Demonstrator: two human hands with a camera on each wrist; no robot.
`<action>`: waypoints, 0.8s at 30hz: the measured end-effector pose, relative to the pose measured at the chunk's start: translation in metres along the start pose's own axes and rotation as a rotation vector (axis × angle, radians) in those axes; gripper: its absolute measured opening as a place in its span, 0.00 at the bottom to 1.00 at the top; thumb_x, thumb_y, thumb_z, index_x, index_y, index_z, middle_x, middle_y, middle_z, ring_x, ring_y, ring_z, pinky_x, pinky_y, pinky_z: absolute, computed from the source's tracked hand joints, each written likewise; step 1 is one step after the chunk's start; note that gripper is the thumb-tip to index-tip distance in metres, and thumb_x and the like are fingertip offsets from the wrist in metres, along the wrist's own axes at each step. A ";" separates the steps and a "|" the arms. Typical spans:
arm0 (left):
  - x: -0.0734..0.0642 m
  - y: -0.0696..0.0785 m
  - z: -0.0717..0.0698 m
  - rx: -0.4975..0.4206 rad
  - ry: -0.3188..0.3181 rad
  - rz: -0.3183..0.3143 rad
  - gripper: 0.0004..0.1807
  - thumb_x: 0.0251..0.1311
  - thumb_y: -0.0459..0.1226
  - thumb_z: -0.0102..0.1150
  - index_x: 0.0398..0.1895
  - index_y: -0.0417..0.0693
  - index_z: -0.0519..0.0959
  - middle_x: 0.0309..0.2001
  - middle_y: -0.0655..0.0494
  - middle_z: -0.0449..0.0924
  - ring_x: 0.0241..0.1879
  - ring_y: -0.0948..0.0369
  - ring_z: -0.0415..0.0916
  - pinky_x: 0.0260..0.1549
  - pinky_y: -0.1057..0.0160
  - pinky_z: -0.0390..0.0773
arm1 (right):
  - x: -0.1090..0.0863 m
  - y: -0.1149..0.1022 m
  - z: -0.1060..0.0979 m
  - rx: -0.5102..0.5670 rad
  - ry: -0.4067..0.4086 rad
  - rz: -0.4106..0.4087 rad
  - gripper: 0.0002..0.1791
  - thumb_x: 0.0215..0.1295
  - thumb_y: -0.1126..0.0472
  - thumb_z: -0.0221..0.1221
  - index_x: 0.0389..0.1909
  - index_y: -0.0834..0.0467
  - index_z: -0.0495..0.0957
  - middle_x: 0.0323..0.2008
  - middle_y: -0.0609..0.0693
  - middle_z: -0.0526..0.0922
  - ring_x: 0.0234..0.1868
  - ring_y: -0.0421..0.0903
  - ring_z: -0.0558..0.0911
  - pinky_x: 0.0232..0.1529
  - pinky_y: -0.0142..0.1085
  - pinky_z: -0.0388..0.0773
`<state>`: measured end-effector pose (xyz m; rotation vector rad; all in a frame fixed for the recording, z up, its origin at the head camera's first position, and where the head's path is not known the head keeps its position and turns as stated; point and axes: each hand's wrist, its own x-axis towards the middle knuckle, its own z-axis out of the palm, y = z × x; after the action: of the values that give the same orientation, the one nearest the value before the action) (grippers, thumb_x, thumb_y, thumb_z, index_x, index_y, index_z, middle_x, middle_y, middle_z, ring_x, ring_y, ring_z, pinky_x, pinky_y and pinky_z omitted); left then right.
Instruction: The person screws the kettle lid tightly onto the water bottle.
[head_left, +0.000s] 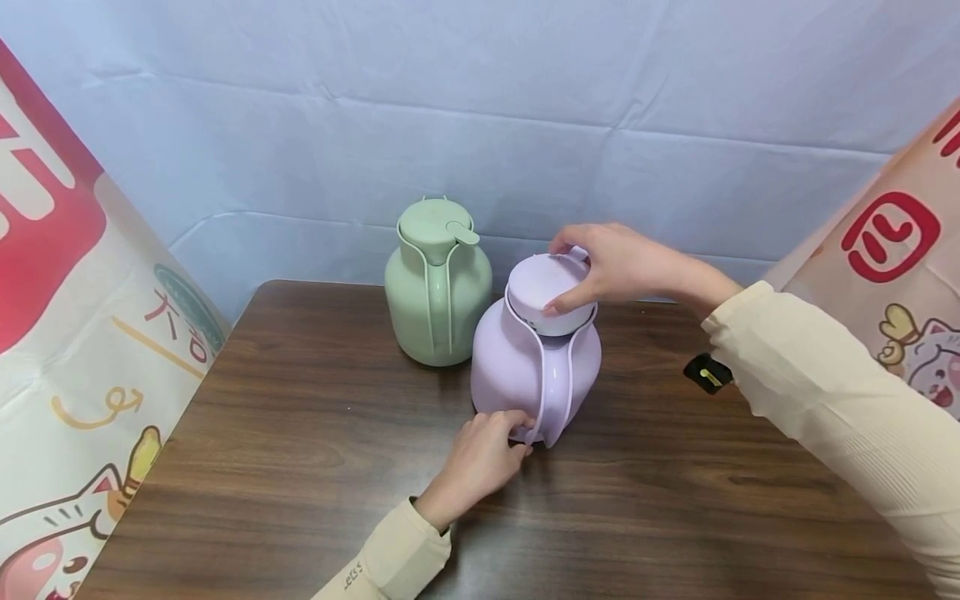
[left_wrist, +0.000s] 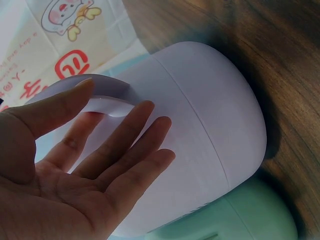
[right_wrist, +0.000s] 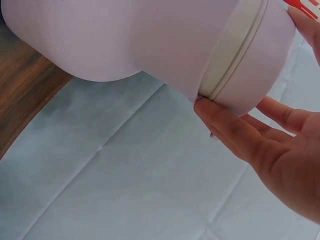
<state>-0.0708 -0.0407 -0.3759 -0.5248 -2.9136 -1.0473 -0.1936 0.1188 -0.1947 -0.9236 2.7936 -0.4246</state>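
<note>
A lilac thermos jug (head_left: 498, 358) stands on the wooden table, its handle (head_left: 557, 392) facing the near side. My left hand (head_left: 480, 458) pinches the lower part of that handle between thumb and forefinger. In the left wrist view, the other fingers (left_wrist: 140, 170) extend loosely beside the jug body. From the right, my right hand (head_left: 618, 262) grips the round lilac lid (head_left: 543, 287), thumb at the near edge and fingers round the far side. A pale band (right_wrist: 232, 50) shows between lid and jug neck in the right wrist view.
A green thermos jug (head_left: 412, 304) with its lid on stands just left of the lilac one, farther back. Behind the table (head_left: 300, 433) hangs a pale blue cloth (head_left: 337, 150). Printed sheets (head_left: 67, 350) flank both sides. A black tag (head_left: 707, 373) hangs by the right sleeve.
</note>
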 end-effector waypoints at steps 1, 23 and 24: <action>0.000 0.000 0.000 0.000 0.000 0.000 0.11 0.45 0.32 0.66 0.34 0.50 0.82 0.29 0.60 0.82 0.27 0.59 0.78 0.25 0.62 0.73 | 0.000 0.000 0.001 0.000 0.005 -0.002 0.33 0.41 0.47 0.70 0.46 0.61 0.73 0.46 0.57 0.76 0.46 0.52 0.73 0.45 0.46 0.68; 0.000 0.001 -0.001 -0.008 -0.004 -0.001 0.10 0.45 0.32 0.66 0.33 0.50 0.82 0.29 0.59 0.82 0.26 0.60 0.77 0.25 0.62 0.73 | -0.006 0.003 0.014 0.000 0.094 -0.028 0.34 0.40 0.51 0.71 0.47 0.63 0.72 0.49 0.60 0.73 0.50 0.56 0.71 0.49 0.48 0.66; 0.000 0.001 -0.001 -0.006 -0.004 0.000 0.10 0.45 0.32 0.66 0.33 0.50 0.82 0.29 0.59 0.82 0.26 0.60 0.76 0.25 0.62 0.73 | -0.006 0.003 0.014 -0.001 0.093 -0.027 0.34 0.40 0.51 0.71 0.47 0.63 0.72 0.49 0.60 0.73 0.50 0.56 0.71 0.49 0.48 0.66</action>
<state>-0.0701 -0.0403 -0.3747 -0.5273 -2.9145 -1.0573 -0.1867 0.1221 -0.2087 -0.9671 2.8679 -0.4823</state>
